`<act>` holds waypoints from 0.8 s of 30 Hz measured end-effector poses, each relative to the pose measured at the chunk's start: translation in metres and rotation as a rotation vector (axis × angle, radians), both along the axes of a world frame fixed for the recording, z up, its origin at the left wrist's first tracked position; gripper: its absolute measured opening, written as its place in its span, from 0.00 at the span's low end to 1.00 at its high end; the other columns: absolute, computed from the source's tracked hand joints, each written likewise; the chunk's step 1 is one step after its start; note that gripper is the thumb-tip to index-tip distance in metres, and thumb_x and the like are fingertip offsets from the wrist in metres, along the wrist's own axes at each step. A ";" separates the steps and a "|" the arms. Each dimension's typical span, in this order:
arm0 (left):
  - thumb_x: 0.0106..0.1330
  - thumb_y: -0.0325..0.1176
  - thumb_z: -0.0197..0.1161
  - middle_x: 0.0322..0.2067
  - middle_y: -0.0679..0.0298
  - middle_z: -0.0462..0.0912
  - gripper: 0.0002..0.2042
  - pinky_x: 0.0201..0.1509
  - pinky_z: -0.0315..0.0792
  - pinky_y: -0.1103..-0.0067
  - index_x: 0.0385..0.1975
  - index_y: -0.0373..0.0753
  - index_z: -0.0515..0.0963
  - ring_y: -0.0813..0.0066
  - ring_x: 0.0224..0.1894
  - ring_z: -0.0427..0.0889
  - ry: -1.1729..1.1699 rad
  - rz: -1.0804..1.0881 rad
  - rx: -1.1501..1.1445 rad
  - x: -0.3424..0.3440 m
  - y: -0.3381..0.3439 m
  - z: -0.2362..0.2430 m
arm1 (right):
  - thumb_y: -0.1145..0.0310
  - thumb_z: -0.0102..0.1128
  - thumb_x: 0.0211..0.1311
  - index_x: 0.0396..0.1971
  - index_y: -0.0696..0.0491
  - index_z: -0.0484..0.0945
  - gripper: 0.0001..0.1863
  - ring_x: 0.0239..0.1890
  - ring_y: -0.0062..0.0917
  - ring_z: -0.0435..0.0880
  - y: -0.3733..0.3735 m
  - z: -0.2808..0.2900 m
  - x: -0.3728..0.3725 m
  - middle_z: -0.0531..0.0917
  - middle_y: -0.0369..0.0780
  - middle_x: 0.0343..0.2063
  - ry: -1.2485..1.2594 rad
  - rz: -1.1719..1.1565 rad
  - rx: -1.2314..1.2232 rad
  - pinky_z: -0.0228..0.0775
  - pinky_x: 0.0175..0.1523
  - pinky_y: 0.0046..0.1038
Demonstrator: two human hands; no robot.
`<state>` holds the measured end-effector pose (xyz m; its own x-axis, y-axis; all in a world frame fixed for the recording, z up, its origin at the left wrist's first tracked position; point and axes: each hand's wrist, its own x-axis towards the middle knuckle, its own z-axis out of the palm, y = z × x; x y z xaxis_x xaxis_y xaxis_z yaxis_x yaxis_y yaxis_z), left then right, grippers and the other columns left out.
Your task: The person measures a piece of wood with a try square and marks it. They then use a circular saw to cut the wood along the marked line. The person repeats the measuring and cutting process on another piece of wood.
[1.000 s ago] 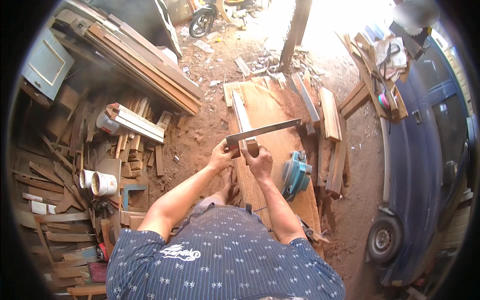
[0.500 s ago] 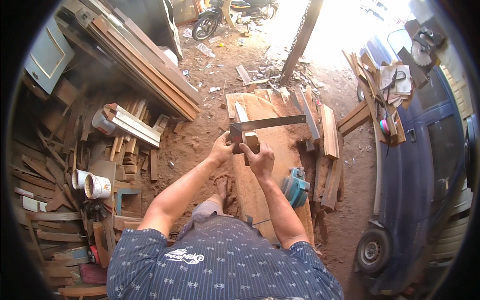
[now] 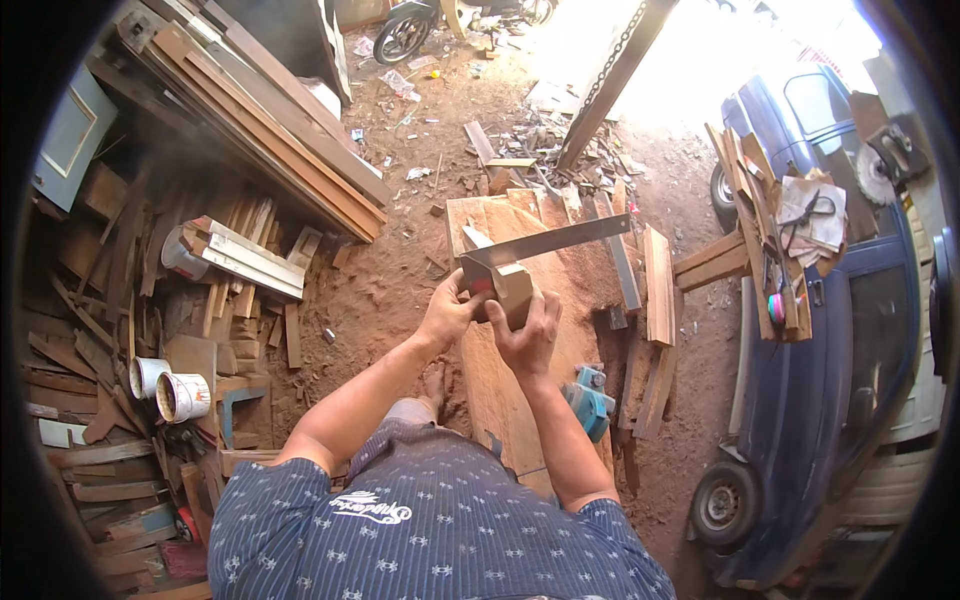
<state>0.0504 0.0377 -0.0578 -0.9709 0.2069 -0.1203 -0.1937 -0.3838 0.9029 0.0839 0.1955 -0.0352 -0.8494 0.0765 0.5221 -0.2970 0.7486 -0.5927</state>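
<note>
A try square (image 3: 570,236) with a long metal blade is held above the sawdust-strewn plank bench. My left hand (image 3: 447,314) grips its stock, thumb and fingers closed around it. Against the square sits a wooden piece (image 3: 514,288), its pale end tilted up toward me. My right hand (image 3: 528,338) holds this piece from the near right side, with the thumb on its left and the fingers on its right. The piece's far part is partly hidden behind the blade. A teal electric planer (image 3: 588,403) rests on the bench near my right forearm.
The thick plank bench (image 3: 490,400) runs away from me, with timber offcuts (image 3: 658,285) along its right side. A chained post (image 3: 612,85) stands beyond. Stacked boards (image 3: 270,120) and white buckets (image 3: 183,397) lie to the left; a dark blue vehicle (image 3: 800,420) is on the right.
The wooden piece has tilted, so more of its end and side shows. My right-hand fingers have shifted along its right side. The square's blade slants up more to the right.
</note>
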 end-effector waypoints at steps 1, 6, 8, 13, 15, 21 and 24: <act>0.71 0.28 0.67 0.50 0.64 0.84 0.15 0.54 0.81 0.77 0.55 0.36 0.76 0.78 0.47 0.84 0.022 0.014 -0.047 -0.005 -0.001 -0.003 | 0.51 0.70 0.62 0.55 0.67 0.75 0.35 0.50 0.46 0.76 -0.002 0.001 -0.005 0.78 0.52 0.44 -0.002 0.005 -0.004 0.69 0.55 0.43; 0.70 0.28 0.68 0.50 0.63 0.84 0.17 0.56 0.79 0.77 0.56 0.34 0.76 0.79 0.49 0.82 -0.060 -0.015 0.024 -0.046 -0.030 -0.018 | 0.52 0.69 0.64 0.57 0.69 0.72 0.36 0.52 0.47 0.74 -0.018 0.011 -0.025 0.75 0.54 0.47 -0.021 0.012 0.006 0.67 0.59 0.45; 0.69 0.28 0.68 0.50 0.63 0.84 0.17 0.56 0.79 0.76 0.56 0.34 0.76 0.78 0.50 0.82 -0.060 0.018 -0.059 -0.071 -0.044 -0.039 | 0.52 0.69 0.64 0.57 0.69 0.72 0.36 0.52 0.47 0.74 -0.026 0.014 -0.030 0.75 0.55 0.48 -0.042 0.008 0.028 0.66 0.59 0.45; 0.69 0.29 0.69 0.50 0.64 0.84 0.18 0.57 0.78 0.76 0.57 0.35 0.76 0.78 0.50 0.82 -0.150 0.042 -0.155 -0.122 -0.059 -0.090 | 0.52 0.69 0.65 0.58 0.70 0.71 0.37 0.54 0.47 0.73 -0.044 0.031 -0.048 0.73 0.55 0.51 -0.126 -0.011 -0.018 0.65 0.60 0.46; 0.69 0.30 0.69 0.51 0.64 0.84 0.19 0.57 0.77 0.76 0.58 0.36 0.76 0.78 0.50 0.82 -0.163 0.036 -0.105 -0.134 -0.059 -0.106 | 0.52 0.68 0.66 0.59 0.70 0.70 0.37 0.55 0.47 0.73 -0.048 0.036 -0.058 0.73 0.55 0.52 -0.165 -0.015 -0.038 0.65 0.60 0.46; 0.69 0.30 0.70 0.51 0.64 0.84 0.20 0.58 0.77 0.76 0.59 0.34 0.74 0.78 0.52 0.81 -0.163 -0.011 -0.091 -0.156 -0.053 -0.116 | 0.50 0.68 0.66 0.60 0.70 0.69 0.38 0.56 0.47 0.72 -0.046 0.041 -0.077 0.73 0.55 0.51 -0.199 -0.017 -0.034 0.65 0.61 0.46; 0.69 0.30 0.70 0.51 0.63 0.84 0.20 0.58 0.77 0.76 0.58 0.34 0.74 0.78 0.53 0.81 -0.172 -0.021 -0.130 -0.160 -0.053 -0.106 | 0.52 0.68 0.66 0.59 0.71 0.68 0.38 0.56 0.48 0.71 -0.048 0.044 -0.081 0.72 0.55 0.51 -0.219 -0.024 -0.040 0.65 0.60 0.46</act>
